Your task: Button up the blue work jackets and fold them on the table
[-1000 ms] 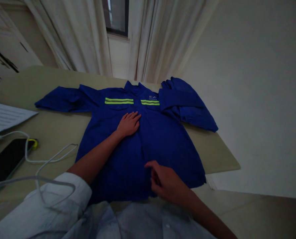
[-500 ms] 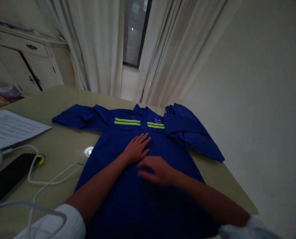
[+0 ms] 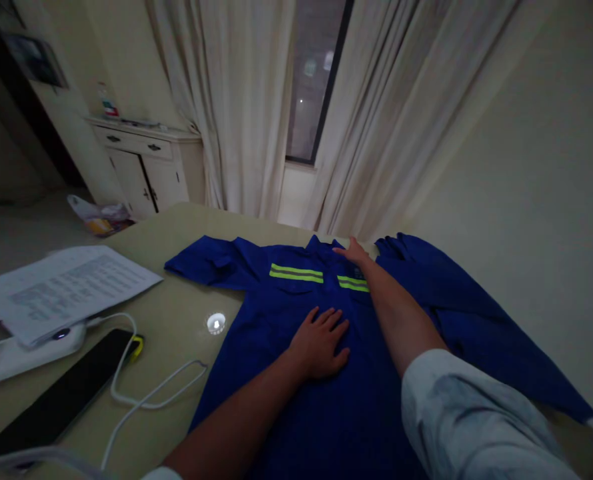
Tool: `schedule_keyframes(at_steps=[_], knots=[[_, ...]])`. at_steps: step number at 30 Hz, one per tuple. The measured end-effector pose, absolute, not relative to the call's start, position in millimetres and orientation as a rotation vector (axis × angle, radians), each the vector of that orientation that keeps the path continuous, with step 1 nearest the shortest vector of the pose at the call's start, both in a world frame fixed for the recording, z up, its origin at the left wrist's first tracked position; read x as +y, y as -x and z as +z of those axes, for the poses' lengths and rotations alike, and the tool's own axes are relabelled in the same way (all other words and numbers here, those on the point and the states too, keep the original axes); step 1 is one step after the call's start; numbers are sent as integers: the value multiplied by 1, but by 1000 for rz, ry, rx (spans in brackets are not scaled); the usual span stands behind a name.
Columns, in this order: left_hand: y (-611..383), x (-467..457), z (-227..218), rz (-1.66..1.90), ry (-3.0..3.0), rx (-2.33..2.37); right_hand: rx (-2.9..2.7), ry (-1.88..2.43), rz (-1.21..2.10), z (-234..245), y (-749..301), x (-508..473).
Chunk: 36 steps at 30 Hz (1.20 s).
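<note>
A dark blue work jacket (image 3: pixel 271 327) lies front up on the table, its collar at the far end and yellow-green reflective stripes (image 3: pixel 296 273) across the chest. One sleeve (image 3: pixel 209 261) stretches out to the left. My left hand (image 3: pixel 321 343) rests flat on the middle of the jacket with fingers spread. Farther away, my right hand (image 3: pixel 354 252) is at the collar and shoulder, fingers apart, with nothing visible in it. My right forearm crosses part of the chest stripe. Folded blue cloth (image 3: pixel 456 307) lies to the right; whether it is the other sleeve or another garment, I cannot tell.
Left on the table (image 3: pixel 181 227) are printed papers (image 3: pixel 71 287), a white power strip (image 3: pixel 31 357), a black phone (image 3: pixel 61 393) and a white cable (image 3: pixel 126 400). A bright round spot shows beside the jacket. Curtains (image 3: pixel 246 100), a cabinet (image 3: pixel 146 167) and a wall surround the table.
My right hand has moved from beside my left hand up to the collar. My left hand stays flat on the jacket. The view has shifted left, showing more of the room.
</note>
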State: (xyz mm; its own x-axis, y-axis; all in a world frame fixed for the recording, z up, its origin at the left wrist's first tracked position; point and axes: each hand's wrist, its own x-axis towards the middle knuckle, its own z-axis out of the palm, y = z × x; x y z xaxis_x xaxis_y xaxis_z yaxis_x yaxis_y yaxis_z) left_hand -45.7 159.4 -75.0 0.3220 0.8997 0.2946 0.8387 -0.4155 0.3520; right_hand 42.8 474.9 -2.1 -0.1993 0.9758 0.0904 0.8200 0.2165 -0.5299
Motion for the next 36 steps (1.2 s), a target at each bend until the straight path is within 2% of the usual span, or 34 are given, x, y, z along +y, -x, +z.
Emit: schedule_keyframes(at_steps=[9, 15, 16, 19, 21, 24, 26, 31, 33, 36], knots=[[47, 160, -72, 629, -2446, 1617, -2046, 1469, 973, 30, -64, 473], [46, 159, -72, 629, -2464, 1631, -2637, 1210, 1323, 44, -129, 422], [46, 159, -72, 632, -2468, 1637, -2665, 1200, 1238, 39, -131, 411], [47, 159, -68, 660, -2505, 1627, -2495, 1116, 676, 11, -110, 377], [48, 158, -63, 690, -2543, 1607, -2520, 1020, 485, -13, -86, 355], [47, 152, -57, 710, -2544, 1679, -2624, 965, 453, -35, -60, 325], [47, 149, -53, 710, -2498, 1795, -2502, 971, 393, -37, -62, 303], [87, 160, -33, 907, -2294, 2023, -2217, 1077, 281, -44, -125, 237], [132, 167, -17, 1044, -2042, 2284, -2241, 1093, 318, -57, -152, 214], [212, 169, -1, 1001, -1454, 2882, -2150, 1114, 426, -74, -171, 199]])
